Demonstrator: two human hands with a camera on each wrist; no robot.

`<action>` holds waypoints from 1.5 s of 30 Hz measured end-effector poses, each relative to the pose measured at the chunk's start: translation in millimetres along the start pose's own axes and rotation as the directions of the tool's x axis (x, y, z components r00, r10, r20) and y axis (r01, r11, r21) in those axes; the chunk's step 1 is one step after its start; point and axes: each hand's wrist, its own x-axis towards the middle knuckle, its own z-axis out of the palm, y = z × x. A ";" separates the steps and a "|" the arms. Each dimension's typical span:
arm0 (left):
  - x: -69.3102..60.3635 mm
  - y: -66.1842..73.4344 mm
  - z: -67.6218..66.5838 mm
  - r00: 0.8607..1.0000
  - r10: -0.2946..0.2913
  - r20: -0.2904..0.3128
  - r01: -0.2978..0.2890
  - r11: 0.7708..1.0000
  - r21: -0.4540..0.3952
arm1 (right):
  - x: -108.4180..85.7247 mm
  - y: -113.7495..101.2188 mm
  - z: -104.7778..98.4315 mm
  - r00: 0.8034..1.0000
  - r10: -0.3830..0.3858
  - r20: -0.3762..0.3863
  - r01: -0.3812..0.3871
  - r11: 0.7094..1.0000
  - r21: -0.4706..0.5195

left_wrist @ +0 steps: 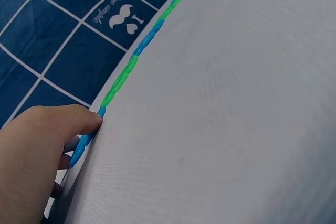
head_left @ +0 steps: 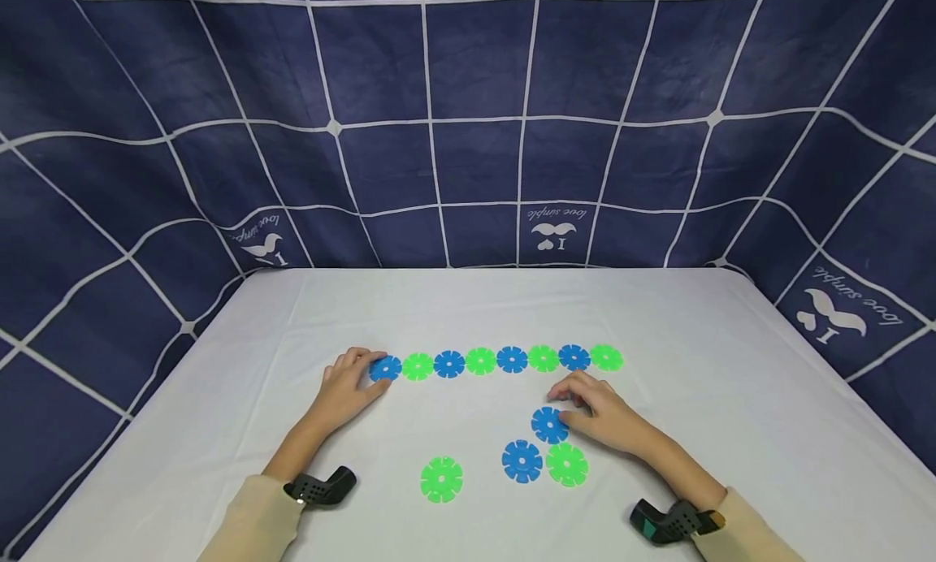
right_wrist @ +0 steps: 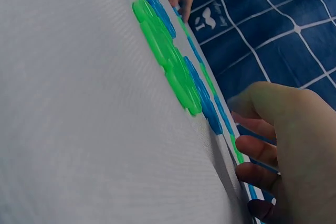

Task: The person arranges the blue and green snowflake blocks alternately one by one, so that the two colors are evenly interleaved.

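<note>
A row of notched plastic snowflake discs, alternating blue and green, lies across the white table. At its left end is a blue disc (head_left: 385, 369), which my left hand (head_left: 345, 391) holds between thumb and fingers at its edges. In the left wrist view, the thumb (left_wrist: 86, 121) is on the near side of that disc. My right hand (head_left: 603, 416) hovers with loosely bent fingers beside a loose blue disc (head_left: 550, 425), below the row's right part. The right wrist view shows nothing held in the right hand (right_wrist: 294, 140); its thumb tip is near the loose blue disc (right_wrist: 202, 95).
Nearer to me lie a second loose blue disc (head_left: 522, 461), a green disc (head_left: 566, 464) beside it, and another green disc (head_left: 442, 479) farther left. The row ends at the right with a green disc (head_left: 606, 357). A dark blue checked cloth (head_left: 475, 164) hangs behind the table (head_left: 439, 302).
</note>
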 end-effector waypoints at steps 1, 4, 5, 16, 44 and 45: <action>0.0 -0.1 -0.1 1.000 0.002 -0.002 -0.002 1.000 0.000 | -0.3 -0.3 -0.1 1.000 -0.002 0.012 0.002 1.000 -0.012; -0.3 -0.5 -0.1 1.000 0.007 -0.003 -0.007 1.000 -0.006 | -0.8 -0.4 -0.6 0.998 -0.020 0.054 0.023 0.999 -0.039; -0.6 -0.6 -0.1 1.000 0.009 -0.003 -0.009 1.000 -0.007 | -0.9 -0.3 -0.7 0.997 -0.026 0.066 0.029 0.998 -0.047; 0.1 -0.5 -0.7 1.000 0.003 0.006 -0.003 1.000 -0.017 | -0.6 -2.5 0.4 0.991 -0.045 0.129 0.053 0.997 -0.059; 1.1 -2.7 0.0 1.000 0.007 0.016 -0.007 1.000 -0.025 | 4.5 -9.2 -11.6 0.973 0.015 0.228 -0.072 0.968 0.242; 1.1 -3.0 0.0 1.000 0.006 0.015 -0.006 1.000 -0.022 | 5.1 -9.2 -12.6 0.975 0.020 0.223 -0.075 0.967 0.243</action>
